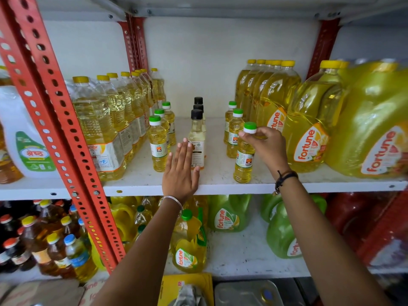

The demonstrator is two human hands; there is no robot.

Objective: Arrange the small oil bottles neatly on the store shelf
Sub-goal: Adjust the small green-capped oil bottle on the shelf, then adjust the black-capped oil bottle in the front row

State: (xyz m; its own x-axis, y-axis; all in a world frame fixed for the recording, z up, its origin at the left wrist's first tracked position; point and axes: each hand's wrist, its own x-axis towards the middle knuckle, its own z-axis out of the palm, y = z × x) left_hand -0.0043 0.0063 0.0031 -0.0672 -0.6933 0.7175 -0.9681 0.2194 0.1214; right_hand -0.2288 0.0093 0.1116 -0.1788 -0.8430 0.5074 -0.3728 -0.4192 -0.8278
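Small oil bottles stand in three rows on the white shelf (220, 185). A left row has green caps, its front bottle (157, 145) nearest me. The middle row has black caps, with the front black-capped bottle (197, 138) just behind my left hand (181, 171), which is flat and open, fingers together, over the shelf's front edge. On the right, my right hand (266, 145) grips the front green-capped bottle (244, 160) just below its cap. That bottle stands upright on the shelf. Two more green-capped bottles (235, 133) line up behind it.
Tall yellow-capped oil bottles (106, 129) fill the shelf's left side, and large Fortune jugs (309, 133) fill the right. A red perforated upright (57, 120) crosses the left. The lower shelf holds green jugs (229, 215), yellow jugs and dark bottles.
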